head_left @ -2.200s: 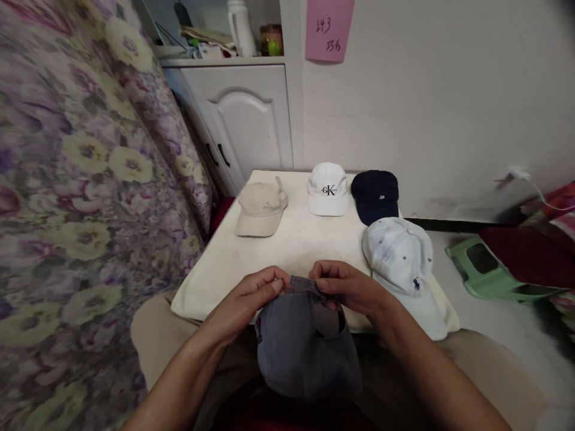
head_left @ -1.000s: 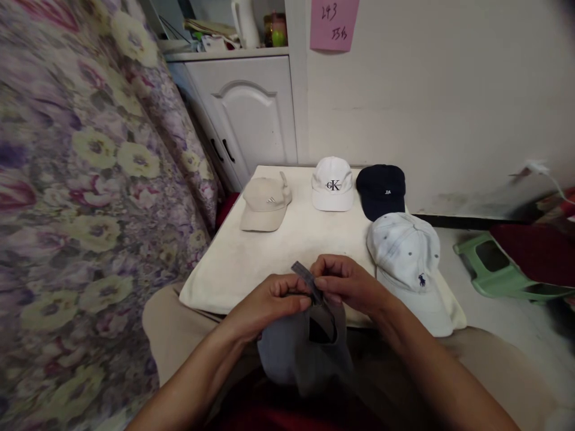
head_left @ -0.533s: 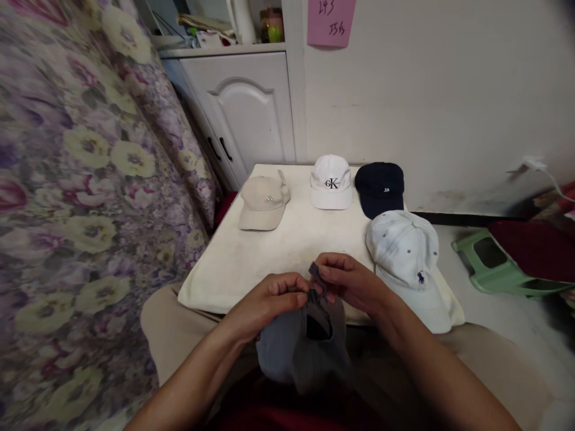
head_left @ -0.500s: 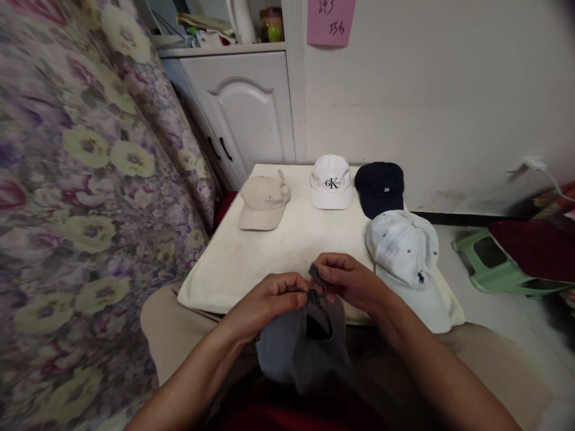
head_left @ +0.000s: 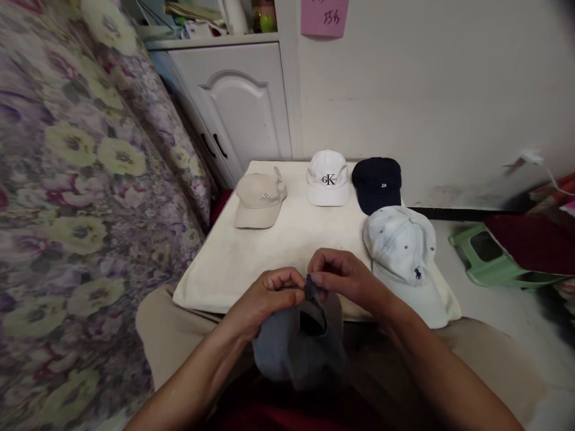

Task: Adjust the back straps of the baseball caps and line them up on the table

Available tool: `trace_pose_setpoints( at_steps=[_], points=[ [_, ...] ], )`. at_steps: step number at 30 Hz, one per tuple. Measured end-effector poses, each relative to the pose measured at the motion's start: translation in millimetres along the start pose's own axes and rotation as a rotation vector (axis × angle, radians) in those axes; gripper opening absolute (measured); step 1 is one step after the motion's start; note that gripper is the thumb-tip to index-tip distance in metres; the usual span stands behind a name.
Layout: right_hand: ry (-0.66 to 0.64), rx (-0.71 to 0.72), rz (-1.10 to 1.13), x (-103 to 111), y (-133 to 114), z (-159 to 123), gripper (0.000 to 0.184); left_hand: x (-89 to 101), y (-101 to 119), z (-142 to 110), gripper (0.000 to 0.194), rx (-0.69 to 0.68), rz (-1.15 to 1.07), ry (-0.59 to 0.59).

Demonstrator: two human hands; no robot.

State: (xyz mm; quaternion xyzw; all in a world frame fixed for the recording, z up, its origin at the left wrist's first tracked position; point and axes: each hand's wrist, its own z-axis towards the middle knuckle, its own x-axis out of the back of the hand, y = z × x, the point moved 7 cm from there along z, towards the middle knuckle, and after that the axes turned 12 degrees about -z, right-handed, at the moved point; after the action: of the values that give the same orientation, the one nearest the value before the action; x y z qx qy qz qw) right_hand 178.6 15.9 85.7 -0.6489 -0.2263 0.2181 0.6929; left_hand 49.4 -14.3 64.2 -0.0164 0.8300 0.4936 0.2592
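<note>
A large floral curtain [head_left: 67, 179] hangs at the left, and a pale wall [head_left: 426, 90] fills the back and right. A white cabinet [head_left: 242, 114] stands behind the tabletop [head_left: 215, 275], which is covered in cream cloth. A green stool [head_left: 494, 269] is on the floor at the right.

At the tabletop's right edge sits a pale denim cap [head_left: 398, 239], its brim toward the person. A grey cap [head_left: 278, 347] is held over the lap, at the near edge of the tabletop, crown low and back opening turned up toward the fingers. Farther back are a beige cap [head_left: 258, 194] at the left, a white cap [head_left: 327, 170] near the middle, and a navy cap [head_left: 375, 179] just beside it.

The left hand [head_left: 274, 293] is nearly closed, pinching one side of the grey cap's strap [head_left: 313, 289] between thumb and fingers. The right hand [head_left: 348, 275], also curled into a pinch, grips it from the other side. Both are about equally near the strap, which lies between their fingertips, just above the opening. Its exact long axis and the fastening are too small and dark to tell. Cream cloth extends beyond the hands; the denim cap lies close to the right forearm.
</note>
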Motion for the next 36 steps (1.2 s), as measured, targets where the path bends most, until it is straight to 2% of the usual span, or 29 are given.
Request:
trace_pose_setpoints(
  at_steps=[9,16,27,36],
  points=[
    [-0.038,-0.042,-0.093,0,-3,-4,0.011,-1.4,-6,4,0.018,-0.005,-0.116,-0.015],
    [0.06,-0.063,-0.326,5,-8,-5,0.01,-9.4,-10,4,0.021,0.015,-0.187,-0.051],
    [0.072,-0.038,-0.369,8,-2,-3,0.013,-9.7,-12,6,0.028,0.005,-0.196,-0.045],
    [0.055,-0.008,-0.467,8,-7,-4,0.013,-13.3,-12,7,0.028,-0.01,-0.17,-0.047]
  ],
)
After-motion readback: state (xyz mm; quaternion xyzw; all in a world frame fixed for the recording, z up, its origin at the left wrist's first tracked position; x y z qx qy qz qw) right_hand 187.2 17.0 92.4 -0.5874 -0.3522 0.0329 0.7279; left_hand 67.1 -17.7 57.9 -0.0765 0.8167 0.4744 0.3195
